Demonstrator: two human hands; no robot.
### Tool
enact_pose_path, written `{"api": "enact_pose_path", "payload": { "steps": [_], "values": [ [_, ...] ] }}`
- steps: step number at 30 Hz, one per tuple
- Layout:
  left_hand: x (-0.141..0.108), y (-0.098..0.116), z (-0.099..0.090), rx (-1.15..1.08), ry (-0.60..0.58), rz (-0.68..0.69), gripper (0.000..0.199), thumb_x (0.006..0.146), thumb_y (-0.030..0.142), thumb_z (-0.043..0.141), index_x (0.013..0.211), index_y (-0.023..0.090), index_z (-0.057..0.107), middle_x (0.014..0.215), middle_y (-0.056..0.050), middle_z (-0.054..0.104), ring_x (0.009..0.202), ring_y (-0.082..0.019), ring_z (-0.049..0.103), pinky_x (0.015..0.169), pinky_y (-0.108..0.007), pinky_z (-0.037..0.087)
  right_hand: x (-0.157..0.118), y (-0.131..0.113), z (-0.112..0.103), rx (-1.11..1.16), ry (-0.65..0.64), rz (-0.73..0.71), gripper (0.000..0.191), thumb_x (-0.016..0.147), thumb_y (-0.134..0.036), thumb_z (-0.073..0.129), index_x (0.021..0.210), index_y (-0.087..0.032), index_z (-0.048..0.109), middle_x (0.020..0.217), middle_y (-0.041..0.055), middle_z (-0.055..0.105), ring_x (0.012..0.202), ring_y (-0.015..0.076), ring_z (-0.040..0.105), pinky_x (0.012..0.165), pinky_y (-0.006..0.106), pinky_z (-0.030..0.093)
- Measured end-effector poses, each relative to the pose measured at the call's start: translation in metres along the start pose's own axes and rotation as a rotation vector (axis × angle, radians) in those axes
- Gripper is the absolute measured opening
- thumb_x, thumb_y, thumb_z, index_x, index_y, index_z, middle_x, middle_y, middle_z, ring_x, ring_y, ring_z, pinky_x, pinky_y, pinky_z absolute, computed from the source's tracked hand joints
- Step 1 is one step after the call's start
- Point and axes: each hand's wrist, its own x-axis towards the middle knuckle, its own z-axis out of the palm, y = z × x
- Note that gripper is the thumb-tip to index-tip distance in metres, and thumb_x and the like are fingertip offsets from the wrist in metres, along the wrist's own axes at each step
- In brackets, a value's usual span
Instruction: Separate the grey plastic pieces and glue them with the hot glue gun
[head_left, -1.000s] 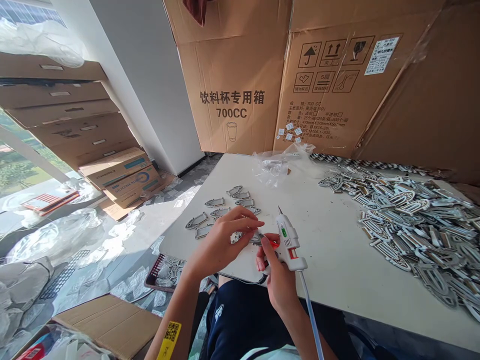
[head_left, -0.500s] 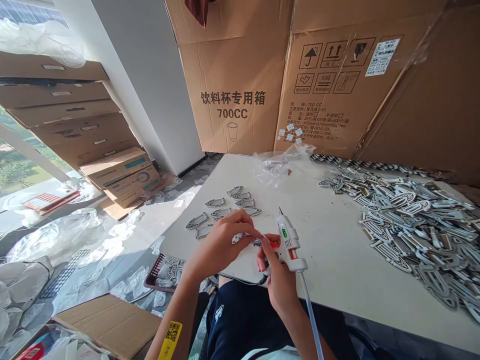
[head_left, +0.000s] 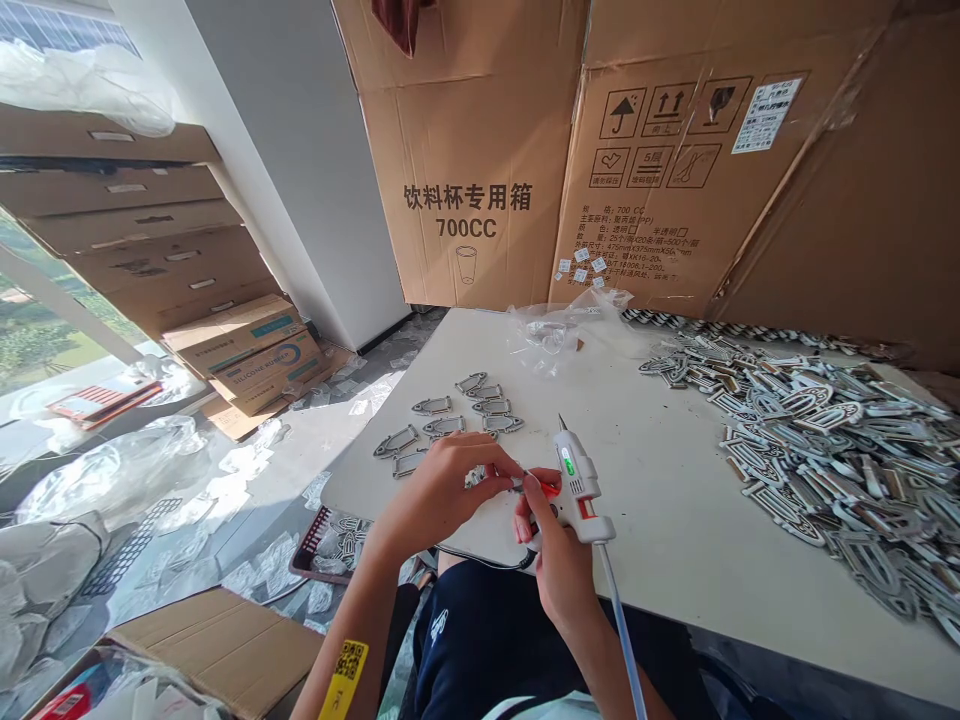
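Note:
A white glue gun (head_left: 579, 480) with a red trigger and a clear glue stick trailing from its back is gripped by my right hand (head_left: 559, 545), its nozzle pointing up and away. My left hand (head_left: 450, 485) meets the right thumb with its fingertips pinched on a small piece, mostly hidden by the fingers. Several grey fish-shaped frames (head_left: 447, 426) lie on the white table (head_left: 622, 420) just beyond my left hand, one partly under it.
On the right lies a large heap of similar grey pieces (head_left: 817, 430). Clear plastic bags (head_left: 551, 335) rest at the back, before tall cardboard boxes (head_left: 480, 130). A dark basket (head_left: 307, 545) with wrapped pieces stands low at the left; an open carton (head_left: 217, 640) is nearer.
The left fingers have shifted slightly where they meet the right thumb. The glue gun stays in the right hand, almost still, and the frames on the table keep their places.

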Motion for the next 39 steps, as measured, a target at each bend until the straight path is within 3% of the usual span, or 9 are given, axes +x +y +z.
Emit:
{"api": "enact_pose_path", "payload": {
  "steps": [10, 19, 26, 32, 36, 39],
  "values": [
    [0.001, -0.001, 0.004, 0.066, 0.038, -0.010, 0.013, 0.104, 0.025, 0.065, 0.099, 0.027, 0.077, 0.095, -0.002, 0.076, 0.090, -0.021, 0.067, 0.088, -0.037, 0.050, 0.001, 0.000, 0.000, 0.006, -0.025, -0.013, 0.051, 0.090, -0.059, 0.087, 0.105, -0.017, 0.062, 0.068, -0.0030, 0.051, 0.055, 0.0057, 0.043, 0.052, 0.014, 0.039],
    [0.002, -0.002, 0.006, 0.077, 0.079, -0.108, 0.010, 0.100, 0.018, 0.070, 0.099, 0.027, 0.075, 0.095, 0.002, 0.072, 0.087, -0.016, 0.068, 0.082, -0.032, 0.046, 0.000, 0.003, -0.004, -0.022, -0.033, -0.028, 0.048, 0.094, -0.057, 0.084, 0.107, -0.017, 0.062, 0.071, -0.0026, 0.051, 0.057, 0.0058, 0.044, 0.052, 0.014, 0.038],
    [0.001, -0.003, 0.008, 0.035, 0.096, -0.109, 0.010, 0.099, 0.018, 0.071, 0.098, 0.026, 0.075, 0.098, 0.003, 0.069, 0.086, -0.013, 0.070, 0.083, -0.030, 0.048, 0.001, 0.003, -0.001, 0.004, -0.028, -0.021, 0.051, 0.091, -0.059, 0.087, 0.106, -0.017, 0.061, 0.069, -0.0034, 0.050, 0.055, 0.0056, 0.044, 0.052, 0.014, 0.040],
    [0.002, -0.004, 0.009, 0.052, 0.092, -0.141, 0.001, 0.098, 0.026, 0.075, 0.099, 0.026, 0.075, 0.099, 0.002, 0.069, 0.086, -0.015, 0.069, 0.084, -0.031, 0.048, 0.002, 0.004, -0.003, 0.021, -0.034, -0.031, 0.050, 0.092, -0.056, 0.087, 0.107, -0.017, 0.061, 0.069, -0.0034, 0.051, 0.054, 0.0056, 0.045, 0.052, 0.014, 0.040],
    [0.003, -0.009, 0.006, 0.124, 0.088, -0.109, 0.010, 0.096, 0.035, 0.078, 0.100, 0.026, 0.076, 0.097, 0.000, 0.070, 0.097, -0.022, 0.065, 0.092, -0.036, 0.046, 0.001, 0.005, -0.004, 0.028, -0.028, -0.042, 0.048, 0.093, -0.054, 0.086, 0.108, -0.017, 0.061, 0.068, -0.0034, 0.051, 0.054, 0.0054, 0.044, 0.052, 0.014, 0.040],
    [0.002, -0.014, 0.003, 0.089, 0.034, -0.077, 0.017, 0.099, 0.042, 0.074, 0.107, 0.027, 0.076, 0.110, -0.002, 0.070, 0.107, -0.023, 0.063, 0.096, -0.036, 0.045, 0.000, 0.005, -0.004, 0.037, -0.020, -0.055, 0.046, 0.094, -0.054, 0.086, 0.107, -0.016, 0.062, 0.068, -0.0034, 0.051, 0.053, 0.0049, 0.042, 0.051, 0.014, 0.039]
  ]
}}
